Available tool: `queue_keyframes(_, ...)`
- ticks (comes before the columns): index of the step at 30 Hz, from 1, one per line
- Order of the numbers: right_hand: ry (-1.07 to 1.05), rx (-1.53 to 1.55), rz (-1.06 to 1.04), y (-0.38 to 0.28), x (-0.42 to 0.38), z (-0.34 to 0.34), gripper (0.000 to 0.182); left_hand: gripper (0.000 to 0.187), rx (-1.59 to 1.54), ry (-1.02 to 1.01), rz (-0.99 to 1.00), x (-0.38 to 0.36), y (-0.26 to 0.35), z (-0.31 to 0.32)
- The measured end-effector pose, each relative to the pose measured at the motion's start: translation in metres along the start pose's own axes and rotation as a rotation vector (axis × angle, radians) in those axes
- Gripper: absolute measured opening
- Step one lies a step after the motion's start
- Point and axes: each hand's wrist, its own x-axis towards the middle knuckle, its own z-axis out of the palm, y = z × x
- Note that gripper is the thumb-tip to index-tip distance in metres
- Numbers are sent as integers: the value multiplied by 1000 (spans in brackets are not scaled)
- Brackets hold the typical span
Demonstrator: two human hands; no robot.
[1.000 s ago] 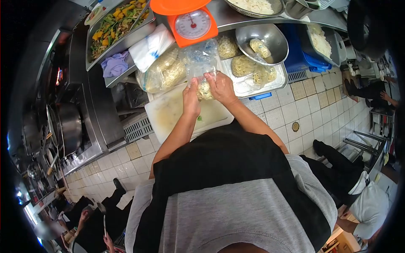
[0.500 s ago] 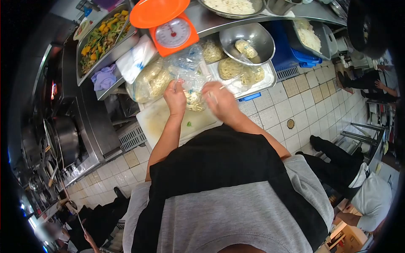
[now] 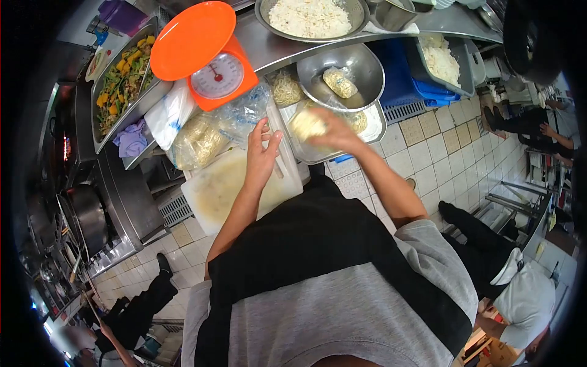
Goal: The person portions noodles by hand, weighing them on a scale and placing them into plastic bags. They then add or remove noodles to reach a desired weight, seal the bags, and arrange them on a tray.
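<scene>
The person's right hand (image 3: 333,129) is closing its fingers around a bagged portion of noodles (image 3: 306,124), holding it over the metal tray (image 3: 378,125); the picture is blurred there, so whether the portion is touching the tray cannot be told. The left hand (image 3: 263,153) is hanging empty with its fingers spread and pointing up, above the far edge of the white cutting board (image 3: 226,189), gripping nothing.

The tray is sitting just beside the cutting board, on its right. More noodle portions in clear wrap are lying in it, and a steel bowl (image 3: 358,64) is resting at the tray's far end with one wrapped portion inside. To the left of the tray, loose clear plastic bags (image 3: 244,110) are lying crumpled, and a large bag of noodles (image 3: 197,140) is leaning beside them, next to the board's far left corner.

An orange kitchen scale (image 3: 211,76) with a round dial and an orange pan on top is standing behind the bags. A long pan of mixed vegetables (image 3: 122,82) is lying further left, with a purple cloth (image 3: 131,137) near it. On the steel shelf behind, a wide bowl of white noodles (image 3: 309,17) is sitting. Other people's legs and shoes are showing on the tiled floor at both sides.
</scene>
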Motion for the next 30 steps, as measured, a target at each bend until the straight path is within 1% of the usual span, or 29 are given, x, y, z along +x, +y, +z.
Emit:
queue_keyframes(1, 53, 132, 104, 18, 15, -25, 74, 51, -23, -30, -36, -1, 0, -3)
queue_keyframes(2, 103, 265, 209, 37, 30, -50, 73, 51, -25, -16, -41, -3, -5, -7)
queue_keyframes(4, 200, 553, 418, 81, 59, -91, 66, 47, -13, -57, -73, -12, -19, -14)
queue_keyframes(5, 224, 682, 448, 101, 73, -105, 62, 47, -12, -48, -80, -17, -21, -17)
queue_keyframes(6, 249, 811, 480, 123, 88, -117, 57, 44, -60, -112, -237, -23, -22, -20)
queue_keyframes(7, 235, 908, 515, 153, 105, -124, 47, 42, -111, -175, -394, -29, -23, -22)
queue_keyframes(8, 220, 908, 520, 165, 117, -126, 47, 42, -113, -162, -403, -35, -24, -22)
queue_keyframes(10, 167, 1008, 624, 189, 139, -128, 42, 37, -269, -201, -612, -45, -24, -20)
queue_keyframes(12, 136, 1054, 668, 220, 161, -124, 41, 37, -322, -214, -669, -50, -24, -20)
queue_keyframes(14, 39, 860, 766, 238, 172, -121, 47, 36, -372, -232, -731, -52, -26, -17)
queue_keyframes(15, 1, 670, 731, 258, 177, -116, 58, 36, -391, -230, -726, -52, -28, -16)
queue_keyframes(16, -6, 677, 737, 264, 183, -109, 58, 35, -409, -229, -718, -52, -29, -16)
queue_keyframes(18, 135, 58, 544, 270, 185, -102, 57, 35, -377, -227, -707, -49, -30, -12)
queue_keyframes(19, 109, -343, 471, 251, 182, -102, 65, 36, -351, -229, -692, -49, -31, -9)
queue_keyframes(20, 111, -339, 478, 231, 175, -99, 65, 36, -346, -233, -697, -49, -31, -9)
queue_keyframes(22, 289, -920, 234, 189, 158, -97, 66, 35, -291, -260, -672, -46, -34, -7)
queue_keyframes(23, 352, -868, 129, 171, 148, -98, 62, 35, -291, -271, -667, -45, -37, -7)
queue_keyframes(24, 360, -875, 136, 143, 133, -101, 62, 35, -180, -276, -623, -46, -41, -6)
queue_keyframes(25, 275, -688, 224, 108, 113, -104, 58, 35, -69, -279, -577, -47, -45, -7)
queue_keyframes(26, 192, -498, 308, 77, 91, -102, 55, 35, -68, -289, -572, -48, -48, -8)
queue_keyframes(28, 111, -539, 476, 31, 51, -86, 48, 34, 108, -313, -487, -47, -51, -10)
queue_keyframes(29, 128, -541, 484, 32, 41, -72, 48, 34, 111, -328, -476, -46, -50, -11)
queue_keyframes(30, 134, -630, 429, 45, 28, -48, 45, 34, 155, -366, -412, -47, -49, -12)
